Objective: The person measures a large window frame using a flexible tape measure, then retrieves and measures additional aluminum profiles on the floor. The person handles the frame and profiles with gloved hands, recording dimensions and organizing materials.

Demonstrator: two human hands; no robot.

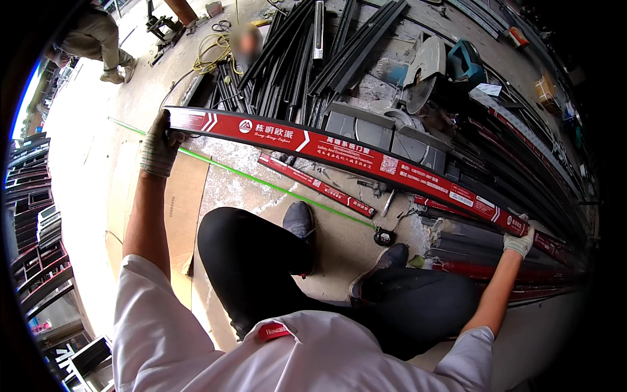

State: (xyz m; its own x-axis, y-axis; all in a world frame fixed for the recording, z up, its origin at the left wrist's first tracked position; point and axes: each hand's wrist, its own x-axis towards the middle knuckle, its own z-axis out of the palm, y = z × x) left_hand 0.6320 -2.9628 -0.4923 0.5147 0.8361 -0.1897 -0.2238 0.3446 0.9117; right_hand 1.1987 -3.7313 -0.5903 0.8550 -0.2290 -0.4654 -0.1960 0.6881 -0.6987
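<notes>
White shirt (287, 359) nearest; long red-faced bar (353, 152): left fingers (160, 125) closed round one end, right fingers (528, 233) gripping toward other.

Gloved left hand (160, 145) and right hand (519, 240) hold a long red-labelled profile (356, 151); a tape measure (384, 236) lies on the floor (334, 256).

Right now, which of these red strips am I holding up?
The long red strip, gripped by your left hand and right hand; the short red strip lies untouched below, beside the green tape blade.
</notes>
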